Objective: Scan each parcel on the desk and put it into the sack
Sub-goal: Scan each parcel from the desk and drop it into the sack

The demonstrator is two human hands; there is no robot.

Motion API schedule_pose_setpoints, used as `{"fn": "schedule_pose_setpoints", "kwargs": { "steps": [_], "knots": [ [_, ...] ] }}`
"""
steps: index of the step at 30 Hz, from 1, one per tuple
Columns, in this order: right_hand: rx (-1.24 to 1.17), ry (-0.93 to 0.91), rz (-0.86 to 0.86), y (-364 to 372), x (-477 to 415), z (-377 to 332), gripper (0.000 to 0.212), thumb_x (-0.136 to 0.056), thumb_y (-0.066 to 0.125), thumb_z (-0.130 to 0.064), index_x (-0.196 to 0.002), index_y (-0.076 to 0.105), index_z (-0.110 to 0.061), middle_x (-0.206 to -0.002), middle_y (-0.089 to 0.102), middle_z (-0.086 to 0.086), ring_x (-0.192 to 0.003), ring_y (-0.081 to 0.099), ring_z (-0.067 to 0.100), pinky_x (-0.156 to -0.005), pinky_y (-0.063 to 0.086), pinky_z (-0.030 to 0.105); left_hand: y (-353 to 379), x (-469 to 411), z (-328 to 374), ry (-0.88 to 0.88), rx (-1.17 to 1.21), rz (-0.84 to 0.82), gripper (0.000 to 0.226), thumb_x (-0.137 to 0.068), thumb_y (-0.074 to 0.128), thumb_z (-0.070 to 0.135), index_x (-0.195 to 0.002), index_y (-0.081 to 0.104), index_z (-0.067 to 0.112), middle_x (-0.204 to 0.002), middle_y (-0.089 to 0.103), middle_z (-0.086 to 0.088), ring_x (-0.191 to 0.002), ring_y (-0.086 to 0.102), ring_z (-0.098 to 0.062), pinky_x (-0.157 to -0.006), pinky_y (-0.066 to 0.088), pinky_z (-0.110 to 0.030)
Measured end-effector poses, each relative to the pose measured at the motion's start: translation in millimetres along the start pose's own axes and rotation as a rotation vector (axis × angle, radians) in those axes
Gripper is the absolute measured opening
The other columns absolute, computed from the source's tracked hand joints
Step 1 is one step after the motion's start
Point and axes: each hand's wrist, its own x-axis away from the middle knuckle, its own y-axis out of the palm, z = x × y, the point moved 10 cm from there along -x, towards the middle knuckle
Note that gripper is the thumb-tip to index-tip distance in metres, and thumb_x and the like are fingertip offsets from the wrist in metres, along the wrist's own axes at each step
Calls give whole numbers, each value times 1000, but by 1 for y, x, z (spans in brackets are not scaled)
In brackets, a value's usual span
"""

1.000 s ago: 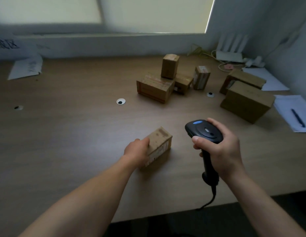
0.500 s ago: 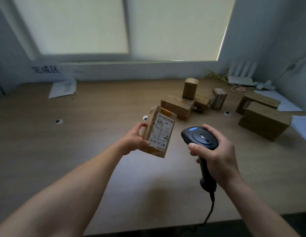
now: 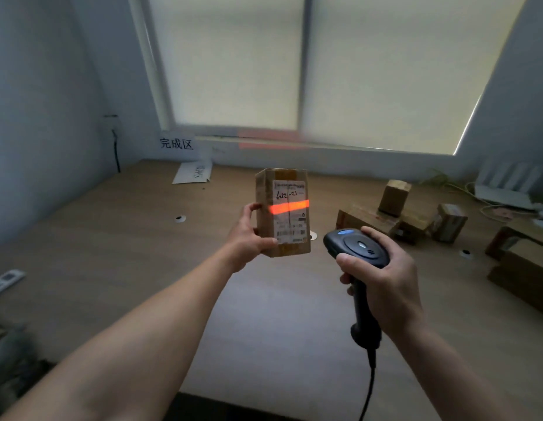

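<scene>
My left hand [image 3: 249,235] holds a small cardboard parcel [image 3: 283,214] upright above the desk, its white shipping label facing me. A red scan line crosses the label's middle. My right hand [image 3: 382,275] grips a black corded barcode scanner [image 3: 356,250] just right of and below the parcel, its head aimed at the label. Several more cardboard parcels [image 3: 394,214] sit in a cluster at the right of the wooden desk [image 3: 112,238]. No sack is in view.
Two larger boxes [image 3: 525,262] stand at the far right edge. A white router [image 3: 503,186] with cables sits in the back right corner. A paper sheet [image 3: 192,173] lies under a wall sign at the back left. A grey remote [image 3: 6,281] lies at the left.
My left hand lifted the parcel off the desk and turned it upright with the label toward me. The red scan line now shines on the label. The view tilted upward.
</scene>
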Motion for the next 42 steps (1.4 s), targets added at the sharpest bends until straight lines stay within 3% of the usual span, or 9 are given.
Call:
{"fn": "schedule_pose_setpoints", "kwargs": {
  "steps": [4,8,12,17,20,25,29,42],
  "knots": [
    [-28,3,-33,6,6,-6,88,-61,79,-30,-142,52,-11,-105,70,10,-68,71,26,-52,53,26,-13,13,12,35,15,60,92,-79,73,-14,-148,29,27,-109,68,-24,-101,70,-38,-83,59,-60],
    [-43,9,-57,9,12,-10,87,-61,79,-29,-141,52,-10,-100,71,9,-64,70,25,-50,54,29,-21,26,25,70,17,92,88,-81,72,-14,-147,30,27,-109,69,-19,-98,71,-31,-83,60,-54],
    [-56,10,-83,11,19,-15,87,-60,79,-29,-141,53,-10,-99,71,10,-62,70,25,-50,53,30,-29,37,32,84,26,138,89,-80,73,-13,-146,31,29,-114,68,-19,-102,70,-34,-85,59,-56],
    [-66,6,-126,15,27,-21,88,-60,78,-30,-141,52,-9,-100,71,11,-62,70,25,-50,53,29,-38,54,37,110,1,198,90,-79,75,-11,-147,30,29,-111,70,-21,-100,70,-36,-69,60,-42],
    [-99,16,-149,17,32,-24,86,-60,79,-28,-140,54,-10,-97,72,11,-60,69,25,-50,54,33,-45,65,38,110,22,235,88,-80,72,-15,-145,31,28,-108,70,-22,-102,69,-39,-80,61,-53],
    [-135,27,-193,24,43,-28,83,-59,79,-27,-137,56,-12,-96,72,11,-58,69,25,-50,54,35,-59,86,41,119,13,275,83,-81,72,-12,-136,33,35,-110,69,-18,-99,70,-32,-70,61,-43],
    [-144,22,-241,33,52,-30,78,-59,80,-28,-133,58,-14,-99,71,14,-60,69,27,-50,54,34,-72,106,39,113,18,307,85,-82,72,-12,-143,30,31,-112,69,-15,-102,69,-31,-81,61,-52],
    [-169,11,-364,98,90,-46,77,-63,87,-18,-134,58,-12,-92,72,12,-58,69,28,-48,53,33,-148,175,28,135,0,449,85,-80,77,-7,-145,32,24,-115,68,-16,-104,69,-32,-85,59,-58]
  ]
}}
